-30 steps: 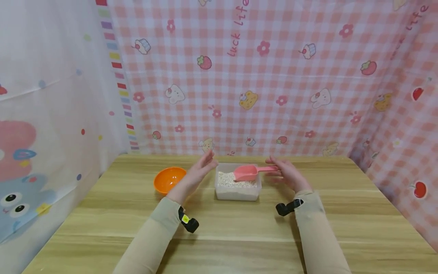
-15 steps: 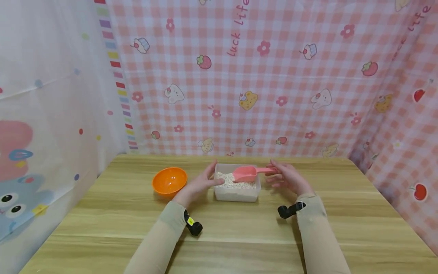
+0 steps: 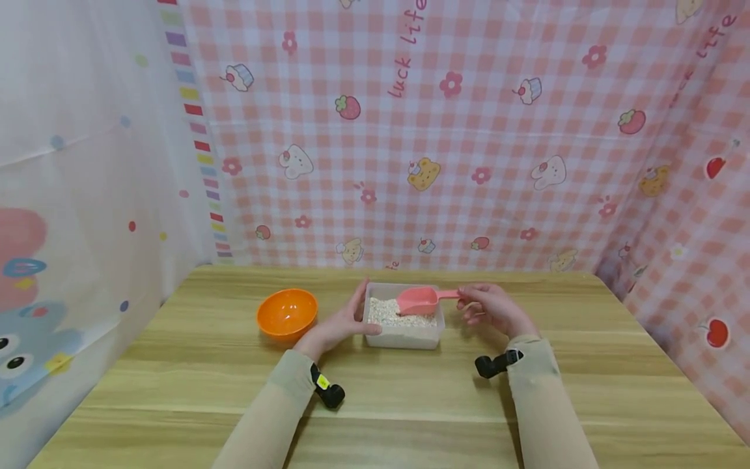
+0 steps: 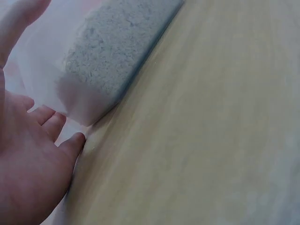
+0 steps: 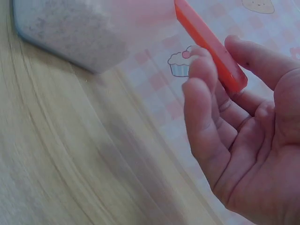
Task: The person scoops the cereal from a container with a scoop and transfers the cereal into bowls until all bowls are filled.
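In the head view, a clear plastic container [image 3: 404, 339] of pale, oat-like flakes [image 3: 383, 312] stands on the table. A pink scoop [image 3: 417, 299] lies over the flakes, its handle jutting past the right rim. My left hand [image 3: 336, 327] holds the container's left end, thumb over the front wall and index finger along the left side; the left wrist view shows the other fingers beside a lower corner. My right hand [image 3: 495, 309] holds the end of the scoop's handle [image 5: 213, 47] between thumb and fingers; the lower fingers curl loosely below it.
An orange bowl [image 3: 287, 314] stands left of the container, close to my left wrist. The wooden table [image 3: 410, 404] reaches back to a pink checked cloth [image 3: 381, 143]. Patterned cloths also hang at the left and right sides.
My left hand has come down and right, from above the bowl's side to the container's left end. My right fingers have closed on the scoop's handle end; the scoop has hardly moved.
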A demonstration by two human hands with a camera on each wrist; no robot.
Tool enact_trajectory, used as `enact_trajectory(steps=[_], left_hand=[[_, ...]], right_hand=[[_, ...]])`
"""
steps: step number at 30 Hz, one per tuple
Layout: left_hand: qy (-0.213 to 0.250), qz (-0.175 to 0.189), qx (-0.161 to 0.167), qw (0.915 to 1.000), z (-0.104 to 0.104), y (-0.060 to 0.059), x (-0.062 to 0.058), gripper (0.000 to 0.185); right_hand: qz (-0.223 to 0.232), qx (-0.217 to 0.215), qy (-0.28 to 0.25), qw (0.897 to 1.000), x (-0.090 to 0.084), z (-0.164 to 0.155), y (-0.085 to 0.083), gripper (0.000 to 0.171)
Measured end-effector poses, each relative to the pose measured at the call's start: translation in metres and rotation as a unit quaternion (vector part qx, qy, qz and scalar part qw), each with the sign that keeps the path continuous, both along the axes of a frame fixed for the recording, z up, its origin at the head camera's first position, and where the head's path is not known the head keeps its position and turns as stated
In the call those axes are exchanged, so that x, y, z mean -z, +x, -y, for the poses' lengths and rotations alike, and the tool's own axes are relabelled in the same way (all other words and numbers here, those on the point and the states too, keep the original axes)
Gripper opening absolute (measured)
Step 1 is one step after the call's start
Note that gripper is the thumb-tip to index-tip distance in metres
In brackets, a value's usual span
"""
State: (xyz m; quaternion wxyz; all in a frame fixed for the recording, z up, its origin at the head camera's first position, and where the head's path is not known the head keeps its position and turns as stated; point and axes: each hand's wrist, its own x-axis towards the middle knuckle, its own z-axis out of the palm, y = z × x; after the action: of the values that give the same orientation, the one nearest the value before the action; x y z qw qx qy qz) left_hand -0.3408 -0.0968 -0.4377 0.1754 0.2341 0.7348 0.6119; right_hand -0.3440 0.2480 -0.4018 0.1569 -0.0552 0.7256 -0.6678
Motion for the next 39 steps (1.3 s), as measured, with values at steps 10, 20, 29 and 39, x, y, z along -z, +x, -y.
enact_trajectory(steps=[10, 20, 29, 39], left_hand=[[0.021, 0.003, 0.01, 0.9997, 0.001, 0.001, 0.004, 0.114], [0.021, 0.0, 0.005, 0.9998, 0.001, 0.004, 0.003, 0.111], [0.011, -0.001, 0.006, 0.9999, -0.001, 0.002, -0.001, 0.11], [0.01, 0.005, 0.007, 0.9999, 0.002, 0.002, 0.001, 0.109]], right_hand=[[-0.017, 0.018, -0.053, 0.998, -0.01, 0.005, 0.003, 0.019], [-0.084, 0.047, -0.034, 0.995, -0.029, 0.015, 0.009, 0.034], [-0.118, 0.059, 0.027, 0.991, -0.04, 0.024, 0.015, 0.033], [-0.1, 0.021, 0.05, 0.993, -0.034, 0.034, 0.012, 0.025]])
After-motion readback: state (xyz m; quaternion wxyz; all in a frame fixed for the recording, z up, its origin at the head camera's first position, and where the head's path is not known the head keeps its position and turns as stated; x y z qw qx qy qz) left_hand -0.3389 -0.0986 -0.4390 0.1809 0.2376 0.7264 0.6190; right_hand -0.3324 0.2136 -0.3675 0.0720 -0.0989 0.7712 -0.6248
